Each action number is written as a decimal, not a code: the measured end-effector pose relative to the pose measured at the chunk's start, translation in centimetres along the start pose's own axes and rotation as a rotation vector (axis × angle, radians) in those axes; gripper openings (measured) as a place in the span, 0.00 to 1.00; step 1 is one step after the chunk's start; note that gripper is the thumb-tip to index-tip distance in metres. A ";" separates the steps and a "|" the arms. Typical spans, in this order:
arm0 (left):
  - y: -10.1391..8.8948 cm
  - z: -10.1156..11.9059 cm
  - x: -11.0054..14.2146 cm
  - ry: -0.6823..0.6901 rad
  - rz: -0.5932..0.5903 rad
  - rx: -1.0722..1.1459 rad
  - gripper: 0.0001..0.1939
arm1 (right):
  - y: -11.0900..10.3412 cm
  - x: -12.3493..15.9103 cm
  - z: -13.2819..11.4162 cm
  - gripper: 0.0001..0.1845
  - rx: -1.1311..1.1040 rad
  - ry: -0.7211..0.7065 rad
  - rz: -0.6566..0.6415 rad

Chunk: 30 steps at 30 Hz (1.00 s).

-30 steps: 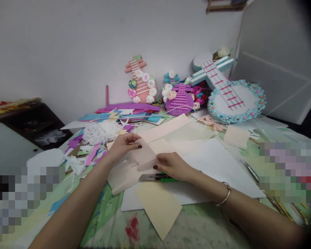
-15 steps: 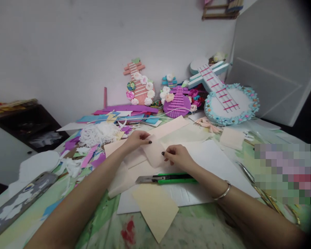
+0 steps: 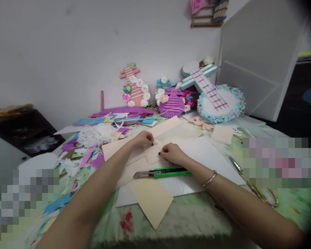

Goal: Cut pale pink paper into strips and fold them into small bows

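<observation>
A small pale peach piece of paper [image 3: 152,155] lies low over larger peach sheets [image 3: 131,169]. My left hand [image 3: 143,139] pinches its upper edge with thumb and fingers. At its right edge, my right hand [image 3: 172,154] has its fingers curled closed on the paper. Just below my right hand, a green utility knife [image 3: 171,172] rests with its blade out, pointing left. Under it is a white board [image 3: 212,164], and a cream piece of paper [image 3: 153,204] overlaps the board's front edge.
Gold-handled scissors [image 3: 254,186] lie at the right. On the left are white shredded strips [image 3: 95,135] and coloured scraps. Along the wall stand decorated model instruments: a peach one [image 3: 133,86], a purple one [image 3: 172,105] and a large blue-and-white one [image 3: 220,103].
The small peach paper, raised between my hands before, is now lower and flatter against the sheets. Both hands have shifted slightly, and the whole view has swung a little to the right.
</observation>
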<state>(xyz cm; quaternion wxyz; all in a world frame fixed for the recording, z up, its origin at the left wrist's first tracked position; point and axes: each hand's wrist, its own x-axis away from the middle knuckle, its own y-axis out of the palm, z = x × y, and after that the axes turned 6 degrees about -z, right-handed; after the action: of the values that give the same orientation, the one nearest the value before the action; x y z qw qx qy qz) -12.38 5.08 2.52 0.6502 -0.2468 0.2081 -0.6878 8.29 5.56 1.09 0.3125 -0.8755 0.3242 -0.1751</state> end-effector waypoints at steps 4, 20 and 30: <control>0.4 0.1 1.0 0.043 0.076 0.121 0.09 | 0.1 -0.4 0.5 0.12 -0.022 0.011 -0.029; 0.5 3.8 4.5 0.236 0.092 0.356 0.17 | -0.5 0.0 0.2 0.19 -0.146 -0.243 0.243; 2.2 4.7 3.4 0.295 0.209 0.508 0.22 | -0.3 0.2 -0.4 0.11 -0.219 -0.194 0.297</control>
<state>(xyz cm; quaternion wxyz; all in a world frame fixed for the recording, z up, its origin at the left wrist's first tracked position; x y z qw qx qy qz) -7.83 1.69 5.13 0.7211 0.0489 0.1459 -0.6755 8.34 5.46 1.60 0.2674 -0.8597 0.4351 -0.0057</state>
